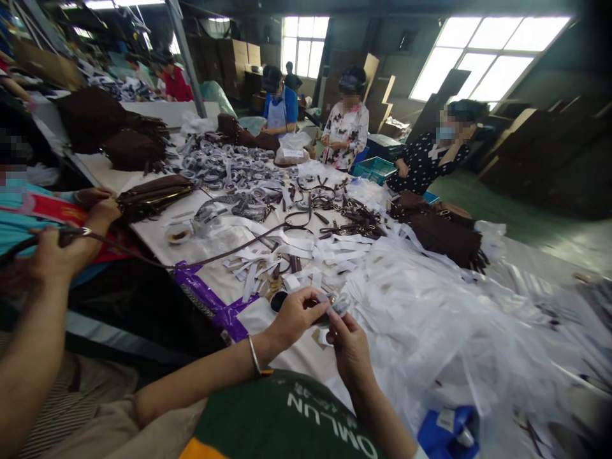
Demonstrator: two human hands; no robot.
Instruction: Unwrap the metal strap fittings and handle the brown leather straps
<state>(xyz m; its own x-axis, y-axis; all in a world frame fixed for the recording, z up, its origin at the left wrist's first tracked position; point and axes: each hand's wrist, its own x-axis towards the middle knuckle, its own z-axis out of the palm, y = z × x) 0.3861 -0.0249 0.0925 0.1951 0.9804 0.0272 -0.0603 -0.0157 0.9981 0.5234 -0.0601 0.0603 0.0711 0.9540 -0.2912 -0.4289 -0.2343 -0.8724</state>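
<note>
My left hand, with a metal bangle on its wrist, and my right hand meet just above the near edge of the white table. Together they pinch a small metal fitting wrapped in white paper. What the fitting is exactly, I cannot tell. Just beyond my hands lie a small dark round piece and loose white paper strips. A heap of clear plastic bags spreads to the right of my hands.
At my left, a co-worker's hand grips a long brown strap that runs across the table. Brown bags and metal strap hardware lie further back. Several other people work around the table. Purple tape marks the near table edge.
</note>
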